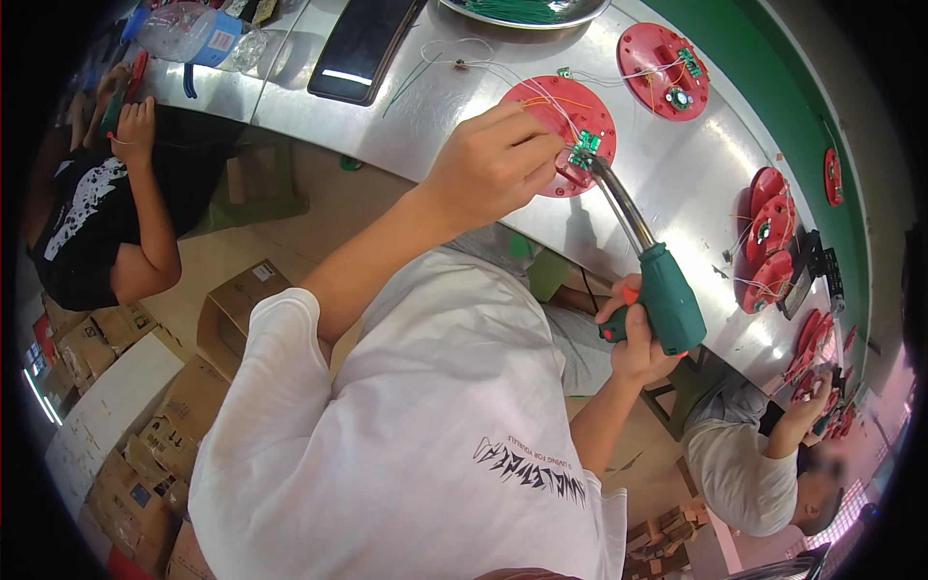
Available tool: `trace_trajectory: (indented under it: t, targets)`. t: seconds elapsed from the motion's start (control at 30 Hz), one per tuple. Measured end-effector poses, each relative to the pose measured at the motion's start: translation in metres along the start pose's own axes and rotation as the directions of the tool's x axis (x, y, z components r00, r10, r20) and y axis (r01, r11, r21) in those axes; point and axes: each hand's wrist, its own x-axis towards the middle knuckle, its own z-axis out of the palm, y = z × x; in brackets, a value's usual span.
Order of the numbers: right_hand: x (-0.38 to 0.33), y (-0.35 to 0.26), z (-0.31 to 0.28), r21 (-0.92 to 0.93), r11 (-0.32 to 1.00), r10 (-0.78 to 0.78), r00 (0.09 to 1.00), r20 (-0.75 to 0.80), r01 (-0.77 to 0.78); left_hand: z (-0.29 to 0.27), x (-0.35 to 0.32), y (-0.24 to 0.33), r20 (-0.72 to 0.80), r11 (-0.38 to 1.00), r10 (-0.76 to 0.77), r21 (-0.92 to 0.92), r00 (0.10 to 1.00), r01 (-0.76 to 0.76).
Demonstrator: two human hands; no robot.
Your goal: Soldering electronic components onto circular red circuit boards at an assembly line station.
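My right hand (633, 343) is wrapped round the green handle of a soldering gun (669, 290), a finger by its red trigger. The gun's metal tip reaches up and left to a small green circuit board (584, 145) on a round red plastic disc (546, 97). From the left, my left hand (498, 159) leans over the disc, finger and thumb pinched together close to the board. What they pinch is too small to make out. Thin white wires (503, 72) and an orange one run across the disc to the board.
Another red disc (643, 72) with boards lies at the back right; several more (770, 227) are piled further right. A black phone (362, 48), a metal dish of green wires (527, 10) and a plastic bottle (188, 37) are on the metal table (425, 126). Co-workers sit on both sides.
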Motion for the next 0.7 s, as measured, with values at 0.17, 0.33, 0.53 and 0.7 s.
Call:
trace_trajectory:
  t: [0.17,0.33,0.53,0.7]
  targets:
    - [-0.003,0.008,-0.016,0.044,0.997,-0.067,0.997,-0.029,0.069,0.001,-0.002,0.001,-0.004,1.000,0.000,-0.011,1.000,0.000]
    - [0.001,0.016,-0.034,0.024,0.987,-0.157,0.987,-0.032,0.157,0.000,0.001,0.002,0.002,1.000,0.011,0.002,1.000,-0.011]
    - [0.023,0.021,-0.039,0.102,0.980,-0.150,0.969,-0.197,0.173,-0.003,0.003,0.004,-0.004,1.000,-0.026,0.010,1.000,0.026]
    - [0.031,0.037,-0.049,0.308,0.929,-0.101,0.941,-0.322,0.205,-0.012,0.020,0.013,0.085,0.997,-0.076,0.028,0.993,0.074]
